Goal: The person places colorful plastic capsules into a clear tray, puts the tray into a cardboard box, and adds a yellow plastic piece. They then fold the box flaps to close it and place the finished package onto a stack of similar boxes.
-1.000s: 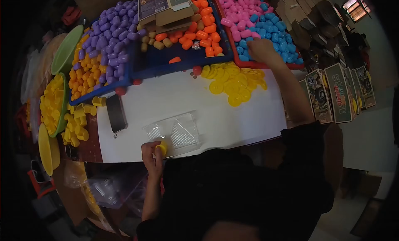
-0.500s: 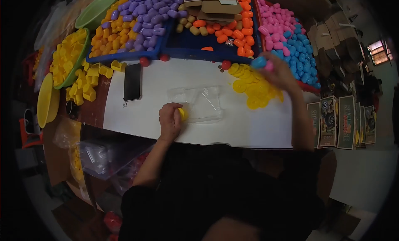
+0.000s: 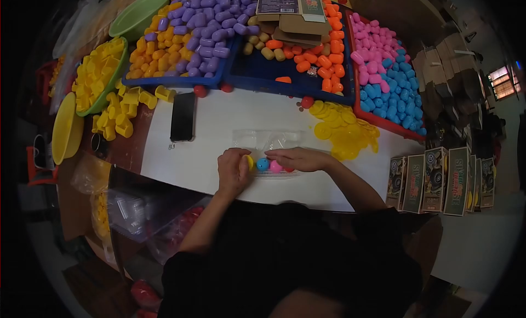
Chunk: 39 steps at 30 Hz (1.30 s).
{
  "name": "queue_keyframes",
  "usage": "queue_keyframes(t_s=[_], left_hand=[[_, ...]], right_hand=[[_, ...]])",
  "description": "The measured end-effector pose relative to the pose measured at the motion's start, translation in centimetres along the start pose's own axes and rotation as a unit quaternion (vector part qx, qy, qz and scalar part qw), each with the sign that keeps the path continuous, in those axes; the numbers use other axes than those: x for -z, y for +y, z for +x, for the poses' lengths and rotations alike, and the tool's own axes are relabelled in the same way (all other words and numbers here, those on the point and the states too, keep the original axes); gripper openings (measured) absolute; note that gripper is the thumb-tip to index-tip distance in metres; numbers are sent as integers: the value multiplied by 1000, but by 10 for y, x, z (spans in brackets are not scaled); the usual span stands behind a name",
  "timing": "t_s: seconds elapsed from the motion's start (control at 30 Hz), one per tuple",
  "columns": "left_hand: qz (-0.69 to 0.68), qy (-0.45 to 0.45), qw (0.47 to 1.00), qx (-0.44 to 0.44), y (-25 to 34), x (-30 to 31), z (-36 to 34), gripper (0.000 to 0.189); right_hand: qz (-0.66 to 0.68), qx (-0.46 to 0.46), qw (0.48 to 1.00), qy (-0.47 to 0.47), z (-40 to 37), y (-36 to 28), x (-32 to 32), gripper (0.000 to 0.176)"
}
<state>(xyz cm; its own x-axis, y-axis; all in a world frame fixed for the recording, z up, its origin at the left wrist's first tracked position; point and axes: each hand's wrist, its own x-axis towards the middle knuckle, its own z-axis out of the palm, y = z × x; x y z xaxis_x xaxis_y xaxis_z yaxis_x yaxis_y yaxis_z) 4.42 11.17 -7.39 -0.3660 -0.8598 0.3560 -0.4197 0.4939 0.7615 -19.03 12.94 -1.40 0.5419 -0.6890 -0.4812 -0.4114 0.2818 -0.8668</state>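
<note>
A clear plastic tray [image 3: 267,138] lies on the white tabletop in front of me. My left hand [image 3: 234,171] is curled at its left end, fingers closed against a small yellow piece [image 3: 250,162] whose exact kind is partly hidden. Beside that sit a blue capsule [image 3: 263,164] and a pink capsule [image 3: 275,166] in a row along the tray's near side. A bit of red shows just right of the pink one. My right hand [image 3: 304,159] reaches in from the right with fingers stretched out flat over the pink capsule and the red bit, gripping nothing visible.
Blue bins [image 3: 219,80] at the back hold purple, amber and orange capsules, with opened cardboard boxes on top. A red bin [image 3: 390,126] holds pink and blue ones. Yellow discs [image 3: 342,132] are heaped at right. A phone [image 3: 183,118] and yellow cups [image 3: 116,116] lie left.
My right hand has come from the red bin down to the tray; the blue and pink capsules it carried now lie there. The left hand stays by the yellow piece. The view has shifted slightly.
</note>
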Motion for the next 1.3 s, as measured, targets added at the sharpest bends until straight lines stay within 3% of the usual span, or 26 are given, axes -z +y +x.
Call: queue_keyframes(t_s=[0.07,0.17,0.2,0.23,0.27,0.3,0.33,0.37,0.4,0.47,0.57,0.6,0.63,0.67,0.7,0.73,0.77,0.83,0.9,0.97,1.03,1.1,1.13,1.2,1.23,1.3], left_hand=[[-22,-33,999,13,2,10,4,22],[-72,47,996,-7,4,45,28,34],[-63,78,994,-33,-4,65,41,37],[-85,126,988,12,-13,80,56,35],[-105,175,977,56,-23,94,76,32],[-38,185,981,53,-32,109,98,30],[30,195,979,49,-39,120,120,29],[89,181,979,21,-46,125,143,29],[147,166,975,-8,-54,129,165,30],[167,122,976,-69,-74,120,207,35],[194,9,970,-147,-55,91,254,36],[188,-45,970,-145,-46,81,262,35],[186,-43,972,-140,-47,70,269,35],[263,-126,948,-131,-52,60,276,33],[336,-207,911,-120,-57,53,279,31],[333,-204,914,-113,-60,52,278,31],[306,-165,927,-138,-64,52,277,28],[282,-125,938,-156,-68,62,273,26],[194,18,981,-7,-66,90,274,26],[254,97,945,183,-71,133,284,29],[317,144,900,261,-97,175,291,37],[404,231,868,175,-158,203,293,45],[401,226,871,168,-175,211,294,45],[423,129,891,101,-196,221,306,52],[420,123,895,88,-203,223,316,52],[465,45,876,120,-216,221,328,50]], right_hand=[[-186,83,979,4,18,16,2,53],[-169,73,983,-11,-4,-19,35,44],[-61,104,992,41,-10,-34,56,43],[51,132,986,89,-9,-45,81,42],[-5,133,971,198,5,-48,104,43],[-60,134,941,304,22,-51,128,43],[-199,112,915,332,45,-42,154,46],[-334,90,868,356,73,-27,172,49],[-333,101,868,355,102,-10,182,49],[-481,71,767,419,148,13,199,53],[-529,70,739,412,166,8,200,56],[-532,70,739,408,164,5,200,56],[-486,50,792,366,159,0,200,54],[-436,29,841,320,152,-4,199,52],[-440,28,841,314,144,-4,197,52],[-388,33,859,332,133,0,194,47],[-335,39,875,348,123,2,192,43],[-359,13,882,304,95,-2,186,39],[-379,-13,886,266,91,-2,186,34],[-313,-57,936,154,92,1,189,28],[-300,-83,937,158,100,-10,186,34],[-289,-112,936,165,110,-18,183,40],[-303,-105,933,166,115,-16,183,43],[-308,-103,928,181,119,-7,183,45],[-284,-81,934,199,119,-2,184,46],[-251,-67,939,224,113,6,183,48]])
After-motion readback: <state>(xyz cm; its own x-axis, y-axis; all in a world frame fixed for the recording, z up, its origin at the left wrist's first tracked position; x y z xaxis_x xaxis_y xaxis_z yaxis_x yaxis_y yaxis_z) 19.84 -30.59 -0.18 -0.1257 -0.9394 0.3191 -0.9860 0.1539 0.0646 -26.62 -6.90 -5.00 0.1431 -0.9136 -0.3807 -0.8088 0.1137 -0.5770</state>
